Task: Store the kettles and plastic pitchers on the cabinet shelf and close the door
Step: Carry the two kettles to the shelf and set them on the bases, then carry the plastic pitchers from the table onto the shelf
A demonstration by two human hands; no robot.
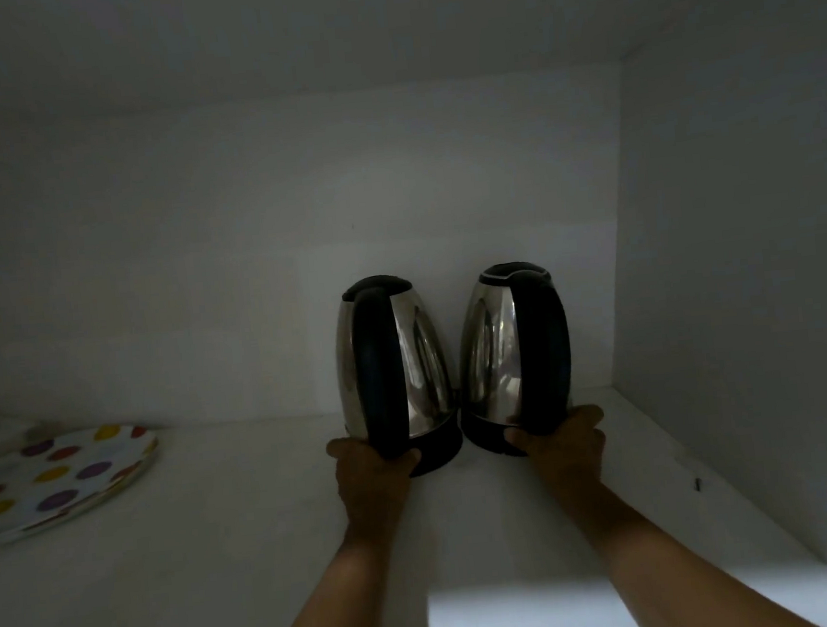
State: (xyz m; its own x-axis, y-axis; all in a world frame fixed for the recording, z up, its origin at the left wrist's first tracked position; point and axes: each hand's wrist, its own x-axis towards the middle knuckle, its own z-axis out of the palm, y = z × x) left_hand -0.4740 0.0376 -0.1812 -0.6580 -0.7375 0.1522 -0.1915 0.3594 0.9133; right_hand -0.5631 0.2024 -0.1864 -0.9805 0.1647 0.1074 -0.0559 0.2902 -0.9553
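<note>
Two steel kettles with black handles and black bases stand upright side by side at the back of the white cabinet shelf (272, 550). My left hand (371, 472) grips the foot of the left kettle's (418, 363) handle. My right hand (565, 442) holds the base of the right kettle's (492, 351) handle. The handles face me. The two kettles nearly touch at their bases. No plastic pitcher and no cabinet door are in view.
A white plate with coloured dots (51, 482) lies on the shelf at the left, on top of another plate. The cabinet's right wall (749, 284) stands close to the right kettle. The back wall is right behind both kettles. The inside is dim.
</note>
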